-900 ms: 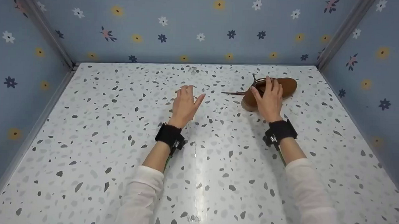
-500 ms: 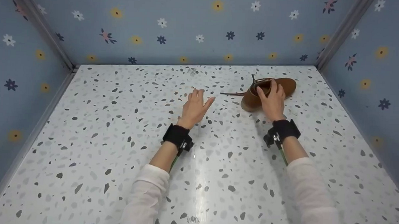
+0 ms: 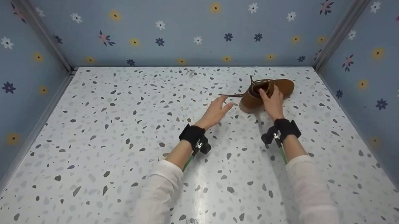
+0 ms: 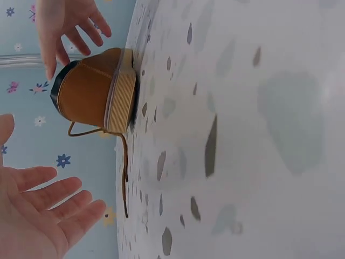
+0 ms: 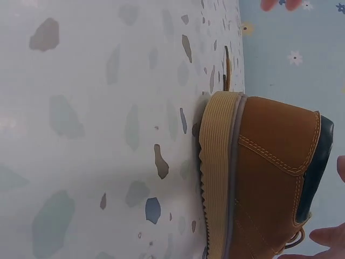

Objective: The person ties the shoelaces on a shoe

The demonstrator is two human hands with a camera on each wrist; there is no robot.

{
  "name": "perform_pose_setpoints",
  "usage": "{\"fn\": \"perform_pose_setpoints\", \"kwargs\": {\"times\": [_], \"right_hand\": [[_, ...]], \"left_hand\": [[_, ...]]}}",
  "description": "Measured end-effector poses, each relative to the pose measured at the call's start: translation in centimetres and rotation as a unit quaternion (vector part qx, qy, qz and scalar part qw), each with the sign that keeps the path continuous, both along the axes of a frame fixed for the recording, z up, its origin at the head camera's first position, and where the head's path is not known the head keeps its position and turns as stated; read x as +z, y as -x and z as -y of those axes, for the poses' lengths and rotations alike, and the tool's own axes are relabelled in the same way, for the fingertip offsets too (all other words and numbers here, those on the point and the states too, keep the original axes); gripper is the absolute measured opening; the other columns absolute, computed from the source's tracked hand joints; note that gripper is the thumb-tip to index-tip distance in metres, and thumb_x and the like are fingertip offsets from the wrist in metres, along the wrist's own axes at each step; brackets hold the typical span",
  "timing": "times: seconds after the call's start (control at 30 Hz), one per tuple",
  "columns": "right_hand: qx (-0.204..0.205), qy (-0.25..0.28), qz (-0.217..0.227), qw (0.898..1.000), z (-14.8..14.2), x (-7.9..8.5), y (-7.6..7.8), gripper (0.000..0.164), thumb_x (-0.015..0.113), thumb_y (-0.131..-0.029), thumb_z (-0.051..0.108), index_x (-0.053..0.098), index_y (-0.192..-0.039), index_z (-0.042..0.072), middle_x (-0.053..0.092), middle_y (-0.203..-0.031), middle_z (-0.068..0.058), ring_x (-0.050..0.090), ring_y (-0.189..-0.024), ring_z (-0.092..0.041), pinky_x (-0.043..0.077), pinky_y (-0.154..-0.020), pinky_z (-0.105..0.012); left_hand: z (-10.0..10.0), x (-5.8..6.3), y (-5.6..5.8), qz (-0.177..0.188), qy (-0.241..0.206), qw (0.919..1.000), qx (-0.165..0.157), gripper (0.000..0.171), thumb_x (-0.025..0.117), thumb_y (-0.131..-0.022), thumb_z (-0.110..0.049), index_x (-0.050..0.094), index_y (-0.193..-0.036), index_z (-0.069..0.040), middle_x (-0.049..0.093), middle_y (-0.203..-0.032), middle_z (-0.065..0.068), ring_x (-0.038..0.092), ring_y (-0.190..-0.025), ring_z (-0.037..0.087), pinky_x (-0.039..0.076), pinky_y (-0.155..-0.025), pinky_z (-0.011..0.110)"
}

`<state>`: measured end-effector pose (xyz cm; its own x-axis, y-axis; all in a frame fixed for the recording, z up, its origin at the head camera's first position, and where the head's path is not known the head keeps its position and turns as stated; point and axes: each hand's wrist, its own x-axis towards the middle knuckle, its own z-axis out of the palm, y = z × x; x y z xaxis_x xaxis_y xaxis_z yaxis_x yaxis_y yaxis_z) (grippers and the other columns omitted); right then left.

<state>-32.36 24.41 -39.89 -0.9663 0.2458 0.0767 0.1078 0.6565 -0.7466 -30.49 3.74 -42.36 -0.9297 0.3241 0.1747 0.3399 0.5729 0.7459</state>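
Note:
A brown lace-up shoe with a pale ridged sole stands on the speckled surface at the back right, toe pointing right and away. Over its opening is my right hand, thumb and fingers apart near the collar; whether the fingertips touch it, I cannot tell. The left wrist view shows this right hand above the shoe, fingers extended. To the left of the heel hovers my left hand, spread and holding nothing, close to a trailing shoelace. The right wrist view shows the shoe's side.
White speckled flooring extends around the hands. A blue flowered back panel rises behind the shoe, and a right panel borders that side. Both wrists wear black straps with cables.
My left hand has moved right, toward the shoe's heel and loose lace. My right hand has shifted slightly right and down, showing more of the shoe's opening. The shoe stays in place.

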Motion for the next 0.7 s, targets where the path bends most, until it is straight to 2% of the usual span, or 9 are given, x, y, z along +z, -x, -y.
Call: {"fn": "perform_pose_setpoints", "kwargs": {"times": [0.2, 0.5, 0.7], "right_hand": [[-0.008, 0.009, 0.003, 1.000, -0.1, -0.4, 0.4, 0.070, 0.032, -0.066, 0.051, 0.006, -0.117, 0.009, 0.007, -0.117, -0.013, 0.006, -0.104, -0.020, 0.008, -0.080, -0.033], [-0.004, 0.033, 0.011, 0.999, -0.1, -0.1, 0.4, 0.069, 0.033, -0.068, 0.049, 0.005, -0.117, 0.008, 0.006, -0.118, -0.013, 0.004, -0.104, -0.019, 0.008, -0.081, -0.032], [0.000, 0.031, 0.019, 0.999, -0.3, -0.4, 0.4, 0.072, 0.033, -0.068, 0.049, 0.004, -0.117, 0.005, 0.005, -0.118, -0.014, 0.002, -0.104, -0.020, 0.008, -0.081, -0.032]], "left_hand": [[-1.8, -0.4, 0.3, 0.027, -0.001, 0.9993, -0.026, 0.058, 0.024, -0.071, -0.049, 0.025, -0.112, -0.008, 0.029, -0.109, 0.002, 0.026, -0.097, 0.010, 0.021, -0.076, 0.023], [-3.1, -0.4, 0.9, 0.069, -0.007, 0.9970, -0.033, 0.063, 0.019, -0.068, -0.054, 0.022, -0.114, -0.011, 0.022, -0.115, 0.001, 0.017, -0.102, 0.009, 0.014, -0.080, 0.023], [-4.2, -0.6, 1.2, 0.074, -0.029, 0.9957, -0.048, 0.061, 0.019, -0.070, -0.052, 0.021, -0.115, -0.010, 0.023, -0.115, 0.001, 0.019, -0.101, 0.008, 0.016, -0.079, 0.022]]}}
